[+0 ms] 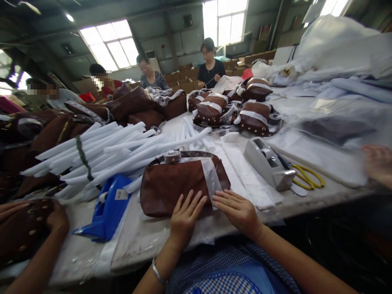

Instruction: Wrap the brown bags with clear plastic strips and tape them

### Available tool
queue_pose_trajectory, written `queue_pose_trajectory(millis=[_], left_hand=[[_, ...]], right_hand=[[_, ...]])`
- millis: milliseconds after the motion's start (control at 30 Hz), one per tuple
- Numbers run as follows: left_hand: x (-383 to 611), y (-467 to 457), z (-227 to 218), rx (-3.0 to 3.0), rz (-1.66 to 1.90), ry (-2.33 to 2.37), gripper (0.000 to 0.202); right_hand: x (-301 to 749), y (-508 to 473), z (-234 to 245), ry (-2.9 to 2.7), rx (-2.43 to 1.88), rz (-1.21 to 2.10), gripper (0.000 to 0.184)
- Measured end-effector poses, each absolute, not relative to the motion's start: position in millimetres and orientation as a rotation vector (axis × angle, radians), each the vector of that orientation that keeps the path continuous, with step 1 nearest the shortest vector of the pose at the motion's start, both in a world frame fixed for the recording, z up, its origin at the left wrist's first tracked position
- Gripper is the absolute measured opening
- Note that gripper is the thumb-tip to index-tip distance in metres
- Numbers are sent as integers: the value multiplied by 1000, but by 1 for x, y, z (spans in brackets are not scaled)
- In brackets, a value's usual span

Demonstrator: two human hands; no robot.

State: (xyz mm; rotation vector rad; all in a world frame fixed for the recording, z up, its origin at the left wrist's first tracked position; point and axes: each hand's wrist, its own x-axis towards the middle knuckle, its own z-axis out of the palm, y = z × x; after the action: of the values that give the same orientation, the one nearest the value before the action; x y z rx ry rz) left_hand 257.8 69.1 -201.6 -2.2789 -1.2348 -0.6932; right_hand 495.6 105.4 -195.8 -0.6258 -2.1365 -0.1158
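Note:
A brown leather bag (171,183) lies flat on the white table (306,200) right in front of me, with a white paper band (211,177) wrapped across its right part. My left hand (185,216) rests flat on the bag's lower edge, fingers stretched out. My right hand (237,208) lies flat beside it, fingers spread and touching the lower end of the paper band. Neither hand grips anything.
White paper rolls (101,153) pile up at the left, a blue plastic bag (107,208) lies beside them. A tape dispenser (269,163) and yellow-handled scissors (306,175) sit right. Wrapped brown bags (254,116) lie further back. Another person's arm (36,245) holds a bag at the left; several people sit behind.

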Motion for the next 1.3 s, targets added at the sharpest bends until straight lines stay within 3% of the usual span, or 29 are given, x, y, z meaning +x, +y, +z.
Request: queue_pose_trajectory(millis=[400, 767, 900, 1100, 1300], left_hand=[[263, 72, -186, -2360, -425, -1216, 51], [252, 78, -184, -2461, -433, -1203, 60], [252, 77, -183, -2468, -437, -1215, 61], [253, 77, -186, -2471, -460, -1222, 60], [253, 78, -186, -2472, -486, -1216, 57]], right_hand=[[499, 105, -207, -2168, -577, -102, 37], [495, 92, -195, -2200, -487, -40, 32], [497, 85, -194, -2148, -491, 50, 37], [514, 96, -187, -2031, -802, -54, 61], [507, 114, -180, -2178, -671, -135, 39]])
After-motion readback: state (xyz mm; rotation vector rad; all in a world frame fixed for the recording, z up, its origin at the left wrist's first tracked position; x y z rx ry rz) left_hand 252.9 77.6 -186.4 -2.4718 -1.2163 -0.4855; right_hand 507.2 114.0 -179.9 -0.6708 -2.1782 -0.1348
